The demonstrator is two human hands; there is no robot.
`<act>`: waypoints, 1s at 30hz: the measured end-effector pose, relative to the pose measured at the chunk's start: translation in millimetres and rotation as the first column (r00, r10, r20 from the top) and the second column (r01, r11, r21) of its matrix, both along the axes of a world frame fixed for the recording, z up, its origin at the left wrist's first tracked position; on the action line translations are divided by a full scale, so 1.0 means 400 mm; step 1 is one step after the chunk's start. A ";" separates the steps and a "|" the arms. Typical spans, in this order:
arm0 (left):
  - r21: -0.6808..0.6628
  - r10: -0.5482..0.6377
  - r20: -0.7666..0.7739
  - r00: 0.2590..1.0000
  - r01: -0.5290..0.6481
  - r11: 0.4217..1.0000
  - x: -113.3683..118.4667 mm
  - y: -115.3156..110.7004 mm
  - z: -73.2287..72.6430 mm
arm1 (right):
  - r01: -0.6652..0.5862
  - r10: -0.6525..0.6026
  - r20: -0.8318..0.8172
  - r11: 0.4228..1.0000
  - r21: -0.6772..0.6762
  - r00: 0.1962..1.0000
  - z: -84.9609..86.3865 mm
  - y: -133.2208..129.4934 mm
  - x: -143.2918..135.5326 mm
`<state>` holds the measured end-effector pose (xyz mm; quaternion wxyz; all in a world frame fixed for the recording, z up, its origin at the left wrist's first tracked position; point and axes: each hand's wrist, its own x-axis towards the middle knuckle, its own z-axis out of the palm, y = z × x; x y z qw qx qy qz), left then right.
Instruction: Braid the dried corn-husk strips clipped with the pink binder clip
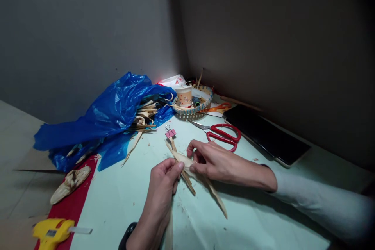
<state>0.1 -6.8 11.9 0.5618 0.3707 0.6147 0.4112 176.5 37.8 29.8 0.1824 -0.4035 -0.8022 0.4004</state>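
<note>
Hands, two, both at the strips. Your left hand point(164, 179): thumb and forefinger closed in a pinch, holding the strips point(181, 158) where they cross. Your right hand point(215, 160): fingers half-curled, thumb and forefinger at the pale strip just beside the left thumb; whether they grip it or merely touch, cannot tell.

Strips: dry, flat, pale to tan, near the middle of the table point(117, 211). Upper ends caught in a pink clip point(170, 134); two loose ends slant down toward your right, one shorter and browner. Another length hangs by your left wrist.

Scissors point(206, 127), red-handled: lying just beyond your right hand, blades pointing left.

Tablet point(265, 134), black: to their right.

Basket point(190, 111), blue-stitched rim: at the back, containing a cup point(184, 97) and a spool point(196, 102).

Bag point(117, 103), blue plastic: back left, more dry strips poking from its mouth.

Glue gun point(52, 233), yellow: near left corner, on a red sheet point(80, 189).
</note>
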 end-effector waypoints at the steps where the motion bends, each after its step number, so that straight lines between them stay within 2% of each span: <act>1: 0.003 -0.001 -0.010 1.000 0.001 1.000 0.000 0.000 0.001 | -0.013 0.013 0.003 1.000 -0.010 1.000 -0.001 0.006 0.005; 4: 0.019 -0.018 -0.031 0.999 0.018 1.000 -0.003 -0.001 0.001 | -0.078 0.074 -0.037 0.991 -0.105 0.997 -0.003 0.025 0.017; 7: 0.036 -0.021 -0.044 0.999 0.022 0.999 -0.006 -0.001 -0.002 | -0.101 0.085 -0.104 0.981 -0.166 0.991 -0.003 0.036 0.025; 9: 0.046 -0.026 -0.036 0.999 0.028 0.999 -0.009 0.000 -0.005 | -0.077 0.049 -0.147 0.979 -0.191 0.988 -0.001 0.039 0.024; 12: 0.047 -0.043 -0.034 0.999 0.045 0.998 -0.011 0.001 -0.010 | 0.014 -0.079 -0.222 0.959 -0.281 0.972 -0.005 0.043 0.015; 15: 0.029 -0.035 -0.024 0.999 0.036 0.999 -0.010 0.001 -0.010 | 0.064 -0.149 -0.222 0.935 -0.348 0.964 -0.020 0.043 -0.003; 17: 0.022 -0.036 0.008 0.999 0.036 0.999 -0.008 -0.001 -0.008 | 0.089 -0.142 -0.164 0.952 -0.293 0.976 -0.034 0.038 -0.015; 20: 0.026 -0.051 0.036 0.998 0.050 0.998 -0.006 -0.003 -0.006 | 0.150 -0.153 -0.055 0.987 -0.066 0.987 -0.046 0.027 -0.026; 23: 0.021 -0.054 0.025 0.998 0.054 0.998 -0.006 -0.003 -0.007 | 0.204 -0.207 0.022 0.974 0.095 0.978 -0.045 0.017 -0.033; 27: 0.023 -0.052 0.012 0.999 0.051 0.998 -0.004 -0.001 -0.011 | 0.238 -0.247 0.058 0.963 0.124 0.967 -0.032 0.001 -0.043; 30: 0.037 -0.049 -0.004 0.999 0.050 0.998 -0.003 -0.002 -0.013 | 0.203 -0.207 0.039 0.975 0.087 0.978 -0.023 -0.011 -0.049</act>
